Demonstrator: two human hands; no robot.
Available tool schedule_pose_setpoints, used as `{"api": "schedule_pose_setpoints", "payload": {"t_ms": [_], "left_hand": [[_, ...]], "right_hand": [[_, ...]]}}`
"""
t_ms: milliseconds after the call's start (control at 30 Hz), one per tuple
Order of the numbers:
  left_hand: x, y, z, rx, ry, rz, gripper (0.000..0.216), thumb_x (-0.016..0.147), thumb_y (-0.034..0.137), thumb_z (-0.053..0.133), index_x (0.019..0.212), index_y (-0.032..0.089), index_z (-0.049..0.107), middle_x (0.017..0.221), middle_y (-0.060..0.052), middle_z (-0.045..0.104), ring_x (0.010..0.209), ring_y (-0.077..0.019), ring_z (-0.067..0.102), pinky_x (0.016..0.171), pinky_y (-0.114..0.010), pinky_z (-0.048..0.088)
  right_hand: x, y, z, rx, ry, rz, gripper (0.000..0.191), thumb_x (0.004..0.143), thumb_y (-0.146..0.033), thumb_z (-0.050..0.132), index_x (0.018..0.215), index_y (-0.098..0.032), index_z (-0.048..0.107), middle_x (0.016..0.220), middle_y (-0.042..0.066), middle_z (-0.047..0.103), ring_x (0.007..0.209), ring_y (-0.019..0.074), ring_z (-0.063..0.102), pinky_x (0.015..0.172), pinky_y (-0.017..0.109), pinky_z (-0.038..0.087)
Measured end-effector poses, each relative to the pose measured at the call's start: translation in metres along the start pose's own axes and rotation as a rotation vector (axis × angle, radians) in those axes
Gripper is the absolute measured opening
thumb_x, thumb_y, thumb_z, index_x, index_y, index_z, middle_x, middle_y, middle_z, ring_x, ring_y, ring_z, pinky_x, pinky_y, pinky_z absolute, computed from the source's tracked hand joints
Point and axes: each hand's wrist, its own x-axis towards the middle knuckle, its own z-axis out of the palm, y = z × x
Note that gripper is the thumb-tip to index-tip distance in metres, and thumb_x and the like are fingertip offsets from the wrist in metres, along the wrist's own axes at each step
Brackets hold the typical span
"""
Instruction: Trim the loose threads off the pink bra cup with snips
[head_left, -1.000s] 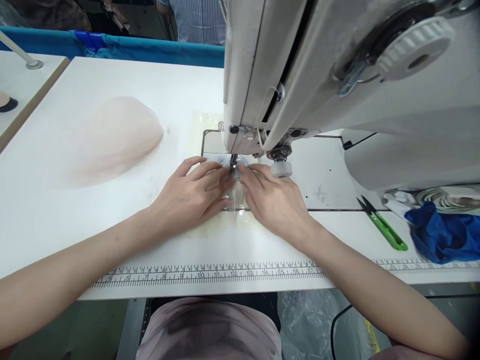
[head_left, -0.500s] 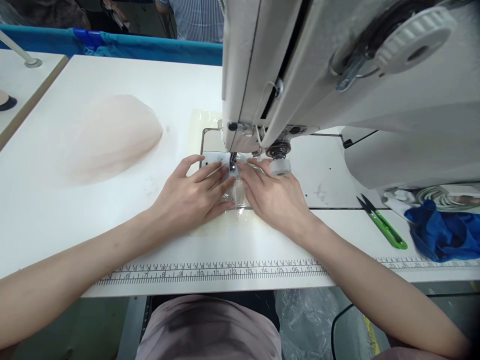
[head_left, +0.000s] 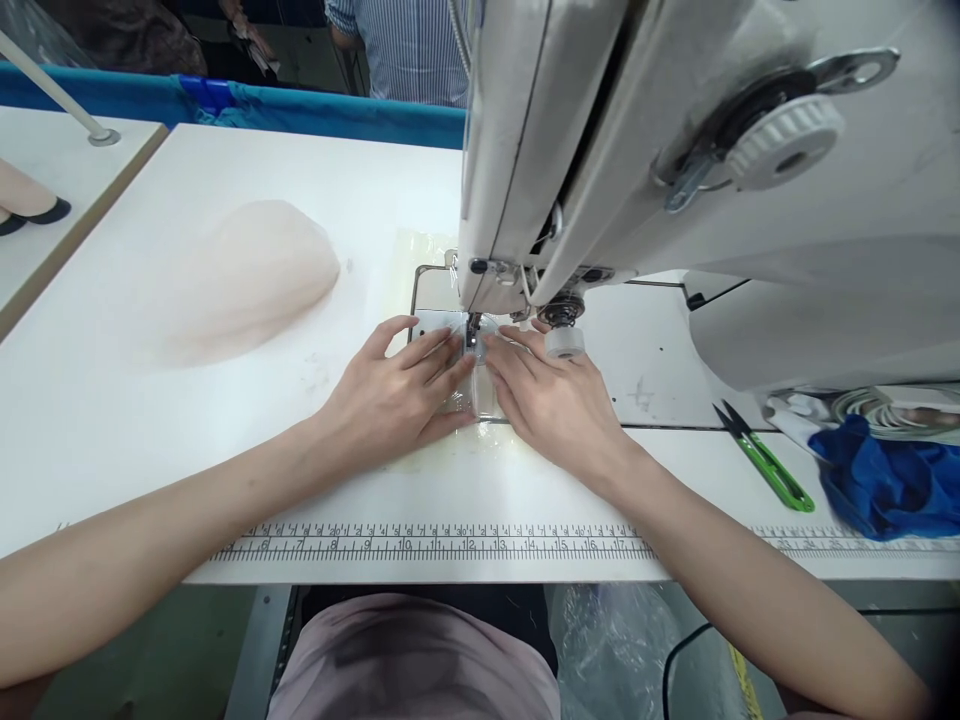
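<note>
My left hand [head_left: 409,390] lies palm down with its fingers apart, just left of the presser foot [head_left: 472,332]. On the other side of the foot, my right hand [head_left: 551,390] rests flat, its fingers stretched toward the needle area. Both hands press on a thin, clear, glossy sheet [head_left: 486,402] that runs under the foot of the sewing machine [head_left: 540,130]. My fingers hide part of the sheet and of the metal needle plate [head_left: 435,320]. Neither hand is closed around anything.
A sheer beige fabric piece [head_left: 262,280] lies on the white table at left. Green thread snips [head_left: 769,465] and a crumpled blue cloth [head_left: 892,485] lie at right. A ruler scale [head_left: 480,545] lines the front edge. A person in a striped shirt [head_left: 409,50] is behind the table.
The camera view has shifted slightly, bringing more of the tan pieces at far left into sight. Both hands stay flat beside the presser foot. The machine's thread lever sits lower.
</note>
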Motion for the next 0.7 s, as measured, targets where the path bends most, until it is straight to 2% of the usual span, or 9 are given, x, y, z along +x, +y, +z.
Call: {"api": "schedule_pose_setpoints", "payload": {"t_ms": [67,167,267,333,400,467,533,633,700], "left_hand": [[-0.002,-0.003,-0.003,-0.026,0.029,0.085,0.052,0.099,0.051,0.057,0.129,0.009,0.067,0.129,-0.018,0.073,0.125,-0.0311,0.066,0.108,-0.051,0.049],[-0.003,-0.006,-0.010,-0.075,0.057,0.265,0.056,0.096,0.057,0.059,0.119,0.007,0.071,0.119,-0.017,0.076,0.113,-0.0288,0.072,0.099,-0.043,0.057],[-0.002,-0.007,-0.013,-0.037,0.083,0.293,0.025,0.098,0.031,0.063,0.106,0.009,0.073,0.109,-0.013,0.079,0.100,-0.0234,0.076,0.085,-0.033,0.062],[-0.002,-0.005,-0.012,-0.033,0.099,0.247,0.012,0.095,0.010,0.061,0.101,0.009,0.072,0.107,-0.012,0.080,0.098,-0.0212,0.076,0.079,-0.029,0.062],[-0.002,-0.003,-0.010,-0.087,0.109,0.174,0.013,0.094,0.005,0.059,0.101,0.008,0.070,0.106,-0.011,0.080,0.096,-0.0206,0.076,0.074,-0.029,0.063],[-0.002,-0.001,-0.009,-0.140,0.125,0.118,0.010,0.095,0.009,0.061,0.099,0.008,0.070,0.102,-0.011,0.080,0.092,-0.0207,0.077,0.071,-0.029,0.063],[-0.001,0.001,-0.009,-0.145,0.127,0.109,0.019,0.097,0.025,0.064,0.101,0.008,0.070,0.104,-0.013,0.080,0.093,-0.0230,0.077,0.072,-0.031,0.065],[-0.001,0.005,-0.011,-0.076,0.094,0.142,0.048,0.097,0.047,0.063,0.113,0.003,0.070,0.115,-0.018,0.078,0.103,-0.0282,0.076,0.078,-0.037,0.067],[-0.002,0.007,-0.013,-0.019,0.079,0.154,0.042,0.098,0.038,0.062,0.117,0.002,0.071,0.116,-0.017,0.078,0.105,-0.0277,0.076,0.080,-0.036,0.067]], "right_hand": [[-0.002,0.001,-0.003,0.041,0.016,-0.044,0.028,0.098,-0.004,0.050,0.117,-0.013,0.069,0.115,0.011,0.077,0.109,0.0239,0.068,0.100,0.040,0.051],[-0.004,0.003,-0.008,0.129,0.033,-0.134,0.027,0.097,-0.002,0.051,0.109,-0.014,0.071,0.112,0.009,0.076,0.102,0.0219,0.068,0.088,0.036,0.053],[-0.005,0.005,-0.013,0.237,0.029,-0.177,0.017,0.101,-0.019,0.056,0.105,-0.013,0.071,0.105,0.011,0.075,0.095,0.0236,0.068,0.080,0.036,0.054],[-0.005,0.005,-0.016,0.302,0.006,-0.172,0.037,0.101,-0.044,0.058,0.111,-0.010,0.070,0.107,0.014,0.074,0.097,0.0273,0.067,0.081,0.040,0.055],[-0.005,0.005,-0.016,0.302,-0.023,-0.160,0.053,0.099,-0.056,0.057,0.117,-0.007,0.068,0.112,0.017,0.073,0.099,0.0296,0.067,0.082,0.042,0.055],[-0.005,0.003,-0.015,0.232,-0.035,-0.161,0.039,0.102,-0.044,0.059,0.117,-0.009,0.069,0.115,0.015,0.073,0.099,0.0280,0.067,0.082,0.041,0.055],[-0.006,0.002,-0.012,0.160,-0.006,-0.182,0.017,0.102,-0.022,0.058,0.109,-0.014,0.072,0.116,0.011,0.075,0.100,0.0243,0.068,0.083,0.038,0.055],[-0.007,0.002,-0.010,0.125,0.076,-0.233,0.019,0.099,-0.008,0.058,0.101,-0.018,0.075,0.114,0.006,0.078,0.106,0.0215,0.070,0.089,0.037,0.057],[-0.008,0.002,-0.011,0.130,0.096,-0.258,0.019,0.099,-0.009,0.060,0.101,-0.018,0.076,0.112,0.005,0.079,0.109,0.0210,0.070,0.093,0.038,0.058]]}}
